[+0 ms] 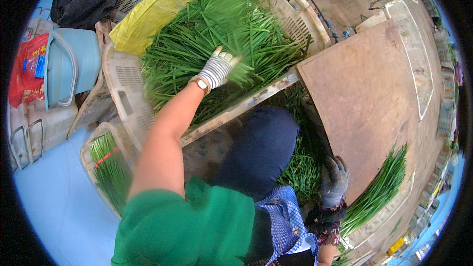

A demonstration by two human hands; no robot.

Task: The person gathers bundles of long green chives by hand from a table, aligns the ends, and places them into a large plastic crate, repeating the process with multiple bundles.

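Observation:
My left hand [217,67], in a striped white glove with a wristwatch above it, reaches over a large plastic crate [127,81]. It is closed around a bunch of garlic chives [242,73], blurred by motion. Beneath lies a thick heap of loose garlic chives [184,50]. My right hand [334,179], in a grey glove, is at the left edge of a brown board [366,92]; its fingers look bent, and whether they grip anything is unclear. On the board's near end lies a long bunch of chives [380,188].
Yellow woven plastic sheeting [147,18] lines the crate's far left side. At left are a light-blue bucket [83,62], a red bag [27,70] and a smaller crate [88,146] holding chives tied with red. More greens [301,170] lie beside my knee [262,144].

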